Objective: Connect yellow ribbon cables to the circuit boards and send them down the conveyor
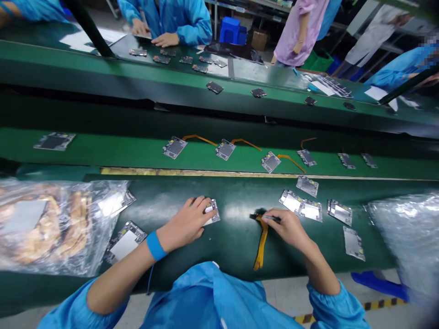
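My left hand [188,220] lies over a small circuit board [215,214] on the green bench, its fingers curled around the board and hiding much of it. A blue band [157,246] circles that wrist. In my right hand [287,227] a thin dark tool, which looks like tweezers [273,219], is pinched between thumb and fingers. Its tip is at the top of a small bundle of orange flex cables [261,246], whose dark connector ends lie to the left of the fingers. The board and the cables are apart.
Several boards [310,209] lie right of my right hand, others [125,244] by my left forearm. Plastic bags flank me: one with orange cables [73,228], one clear [408,228]. Beyond, a green belt [137,151] carries boards with orange cables. Co-workers sit across the line.
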`<state>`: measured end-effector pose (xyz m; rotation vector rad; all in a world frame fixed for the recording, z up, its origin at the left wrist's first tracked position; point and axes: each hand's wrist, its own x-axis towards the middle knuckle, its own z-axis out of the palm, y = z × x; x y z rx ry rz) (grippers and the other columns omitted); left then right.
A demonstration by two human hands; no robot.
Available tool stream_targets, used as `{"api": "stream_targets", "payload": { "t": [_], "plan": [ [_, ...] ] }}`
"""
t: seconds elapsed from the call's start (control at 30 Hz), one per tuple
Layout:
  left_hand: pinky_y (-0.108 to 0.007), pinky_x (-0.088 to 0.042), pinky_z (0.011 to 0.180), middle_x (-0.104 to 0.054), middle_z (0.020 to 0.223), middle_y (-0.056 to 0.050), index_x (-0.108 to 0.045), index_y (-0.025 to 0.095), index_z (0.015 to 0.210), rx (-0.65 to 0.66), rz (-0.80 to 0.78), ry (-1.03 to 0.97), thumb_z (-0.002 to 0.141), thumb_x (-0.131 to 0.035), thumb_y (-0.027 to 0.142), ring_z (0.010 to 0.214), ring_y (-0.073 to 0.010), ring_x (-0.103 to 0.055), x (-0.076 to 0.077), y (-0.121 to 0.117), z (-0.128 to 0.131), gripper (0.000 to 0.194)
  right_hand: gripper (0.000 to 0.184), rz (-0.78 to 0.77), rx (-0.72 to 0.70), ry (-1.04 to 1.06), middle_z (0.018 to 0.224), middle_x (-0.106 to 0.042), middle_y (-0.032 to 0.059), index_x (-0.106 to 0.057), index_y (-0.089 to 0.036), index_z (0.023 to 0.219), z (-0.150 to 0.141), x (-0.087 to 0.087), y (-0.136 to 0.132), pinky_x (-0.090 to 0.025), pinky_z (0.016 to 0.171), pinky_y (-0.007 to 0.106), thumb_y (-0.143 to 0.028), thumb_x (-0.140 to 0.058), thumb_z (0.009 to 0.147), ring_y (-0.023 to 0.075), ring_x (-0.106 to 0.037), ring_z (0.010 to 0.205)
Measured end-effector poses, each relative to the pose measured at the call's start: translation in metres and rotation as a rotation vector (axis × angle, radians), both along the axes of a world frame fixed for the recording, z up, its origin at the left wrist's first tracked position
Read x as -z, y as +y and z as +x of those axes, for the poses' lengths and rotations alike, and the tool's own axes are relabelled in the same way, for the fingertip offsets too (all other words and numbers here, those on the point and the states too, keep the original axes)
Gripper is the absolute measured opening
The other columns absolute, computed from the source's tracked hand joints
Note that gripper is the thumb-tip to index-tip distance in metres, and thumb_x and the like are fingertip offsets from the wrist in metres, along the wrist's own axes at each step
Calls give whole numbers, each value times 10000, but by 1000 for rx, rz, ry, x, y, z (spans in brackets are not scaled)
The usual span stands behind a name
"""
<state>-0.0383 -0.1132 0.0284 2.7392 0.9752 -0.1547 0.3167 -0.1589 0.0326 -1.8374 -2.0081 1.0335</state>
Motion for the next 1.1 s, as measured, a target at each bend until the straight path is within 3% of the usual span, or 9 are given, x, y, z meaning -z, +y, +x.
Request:
{"api": "stream_targets", "payload": {
  "t": [0.1, 0.37, 0.53, 0.8, 0.97, 1.1],
  "plan": [
    [-474, -434, 1023, -493, 1464, -167, -601, 255, 1348, 54, -25, -18, 827, -774, 219, 1337, -366, -454, -1, 5, 5, 550, 264, -64, 3, 46, 868, -782, 43, -757, -214, 883, -3, -5, 3, -479, 707, 291, -401, -585, 950, 218, -701, 782],
    [-431, -474, 918, -524, 1379, -186, -662, 212, 1166, 113, -23, 3, 861, -687, 144, 1196, -334, -530, 9, 15, 16, 314, 311, -90, -100, 149, 813, -730, 33, -737, -194, 919, -36, -2, 14, -427, 627, 257, -437, -554, 987, 171, -624, 698],
    [-400, -486, 921, -543, 1290, -164, -641, 187, 1079, 104, -41, -54, 820, -680, 87, 1149, -305, -522, 12, 17, 17, 280, 352, -125, -160, 93, 784, -722, 30, -733, -199, 901, -25, -7, 17, -426, 617, 258, -474, -536, 999, 171, -604, 680],
    [-407, -492, 988, -510, 1354, -157, -624, 179, 1078, 93, -48, -60, 844, -694, 125, 1188, -296, -516, 13, 18, 12, 250, 281, -37, -200, 71, 1073, -751, 95, -773, -223, 903, -8, -10, 16, -502, 822, 308, -408, -577, 980, 221, -698, 924],
    [-446, -472, 1022, -487, 1415, -181, -610, 175, 1196, -23, -33, -57, 856, -717, 136, 1263, -327, -501, 12, 7, 7, 359, 308, -110, -162, 42, 824, -760, 41, -763, -218, 901, -34, -7, 23, -464, 663, 273, -438, -565, 984, 191, -664, 722],
    [-465, -450, 1013, -511, 1404, -180, -588, 191, 1285, -66, -6, -56, 882, -726, 197, 1270, -343, -489, 12, -2, 4, 425, 271, -116, -143, 114, 879, -783, 34, -771, -213, 1003, -67, 6, 32, -456, 677, 254, -404, -584, 963, 190, -684, 772]
  ]
}}
